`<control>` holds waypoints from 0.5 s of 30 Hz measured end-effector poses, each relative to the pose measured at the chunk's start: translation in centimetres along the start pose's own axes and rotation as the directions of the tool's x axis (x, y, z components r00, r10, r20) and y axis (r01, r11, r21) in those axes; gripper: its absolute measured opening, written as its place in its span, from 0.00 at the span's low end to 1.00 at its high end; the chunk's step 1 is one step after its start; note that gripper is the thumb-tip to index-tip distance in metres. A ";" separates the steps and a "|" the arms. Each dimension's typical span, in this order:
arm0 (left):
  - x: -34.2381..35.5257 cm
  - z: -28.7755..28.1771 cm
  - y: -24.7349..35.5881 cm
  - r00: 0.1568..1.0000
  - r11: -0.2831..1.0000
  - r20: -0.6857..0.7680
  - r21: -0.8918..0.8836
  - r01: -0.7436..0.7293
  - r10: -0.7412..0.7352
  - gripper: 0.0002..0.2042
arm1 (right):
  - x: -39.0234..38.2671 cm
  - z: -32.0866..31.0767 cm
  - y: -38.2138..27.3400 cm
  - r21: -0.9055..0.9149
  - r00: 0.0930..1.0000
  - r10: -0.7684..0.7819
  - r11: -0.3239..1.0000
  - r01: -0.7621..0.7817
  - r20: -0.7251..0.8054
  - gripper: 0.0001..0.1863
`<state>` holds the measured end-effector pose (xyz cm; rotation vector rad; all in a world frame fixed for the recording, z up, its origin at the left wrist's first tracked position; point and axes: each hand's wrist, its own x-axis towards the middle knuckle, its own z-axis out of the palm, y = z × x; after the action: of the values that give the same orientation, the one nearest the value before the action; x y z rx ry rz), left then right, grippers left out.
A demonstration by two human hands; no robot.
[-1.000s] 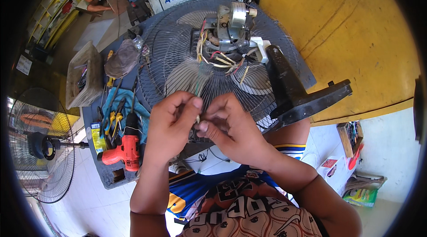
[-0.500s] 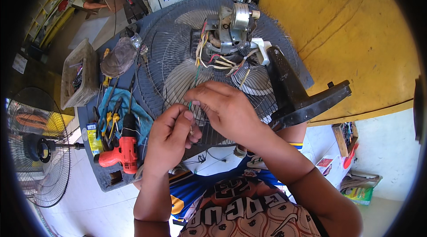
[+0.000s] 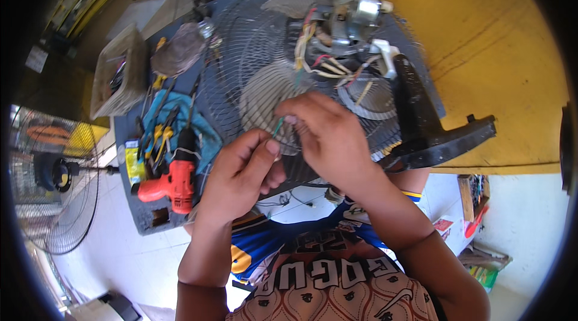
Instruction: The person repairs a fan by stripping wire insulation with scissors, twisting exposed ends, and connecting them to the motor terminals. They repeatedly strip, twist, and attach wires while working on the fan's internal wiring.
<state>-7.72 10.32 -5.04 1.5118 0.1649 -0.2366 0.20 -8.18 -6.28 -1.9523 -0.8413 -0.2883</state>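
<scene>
Both my hands meet over the near part of a fan's wire grille [image 3: 223, 80]. My left hand [image 3: 238, 173] is closed, pinching a thin green wire [image 3: 278, 126] between thumb and forefinger. Just beyond it, my right hand [image 3: 331, 134] pinches the same wire farther up, leaving a short stretch visible between the fingertips. The wire runs up toward a bared fan motor [image 3: 355, 20]. Several yellow, white and red leads [image 3: 331, 68] hang from the motor, which rests on the grille. To its right lies a black L-shaped fan stand part [image 3: 421, 110], with a white bracket [image 3: 386, 59] by its upper end.
On the table's left are a red power drill [image 3: 174, 183], yellow-handled pliers [image 3: 161, 140] on a blue cloth [image 3: 208, 143], and a woven basket [image 3: 120, 74]. A standing fan [image 3: 57, 176] is at far left. A yellow panel [image 3: 475, 50] borders the right. Another person sits at upper left.
The view has shifted, so the table's things appear farther right and higher. My fingertips are slightly farther apart, showing more of the green wire between them. Both hands keep their pinch.
</scene>
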 end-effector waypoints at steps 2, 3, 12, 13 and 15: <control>0.0 -0.2 -0.7 0.999 0.971 -0.045 -0.235 -0.031 0.021 0.11 | 0.1 0.0 -0.1 0.018 1.000 -0.014 1.000 0.014 -0.016 0.16; 0.0 -0.6 -1.0 0.998 0.937 -0.038 -0.343 -0.062 0.053 0.11 | 0.2 -0.1 -0.2 0.026 1.000 -0.008 1.000 0.009 -0.018 0.15; -0.4 0.9 -3.2 0.746 0.791 -0.262 0.192 -0.581 0.612 0.18 | 0.0 -0.3 -0.6 -0.007 1.000 -0.015 1.000 0.015 -0.020 0.10; -0.4 1.1 -3.2 0.738 0.789 -0.284 0.275 -0.549 0.612 0.17 | 0.0 -0.2 -0.6 -0.002 1.000 -0.012 1.000 0.012 -0.013 0.10; 0.0 1.4 -3.0 0.746 0.782 -0.277 0.378 -0.495 0.606 0.13 | 0.0 0.0 -0.7 0.017 1.000 -0.006 1.000 0.006 -0.002 0.10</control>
<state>-8.52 8.84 -7.87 1.8111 -0.0222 0.5559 -0.27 -8.01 -5.83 -1.9333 -0.8456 -0.2854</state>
